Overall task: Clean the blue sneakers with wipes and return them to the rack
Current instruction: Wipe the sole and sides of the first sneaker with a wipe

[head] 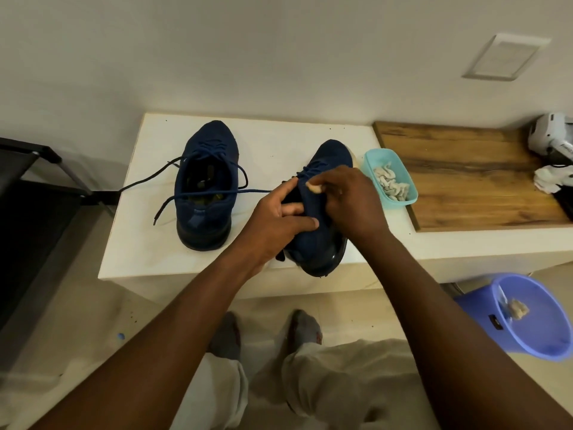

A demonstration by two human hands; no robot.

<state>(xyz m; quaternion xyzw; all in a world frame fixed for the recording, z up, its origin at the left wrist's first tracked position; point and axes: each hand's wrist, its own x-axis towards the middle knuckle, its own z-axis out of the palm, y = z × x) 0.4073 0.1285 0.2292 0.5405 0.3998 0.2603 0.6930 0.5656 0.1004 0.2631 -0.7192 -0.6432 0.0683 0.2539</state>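
My left hand [280,220] grips the collar of the right blue sneaker [321,212], which is tilted on its side at the white table's [139,243] near edge. My right hand [350,203] pinches a crumpled wipe [315,188] against its upper. The other sneaker [204,187] stands upright at nine o'clock, laces loose. A teal tub of wipes [391,178] sits at two o'clock.

The right hand [350,203] hides most of its wipe [315,188]; beyond it, a white object [550,139] is cut off by the edge.
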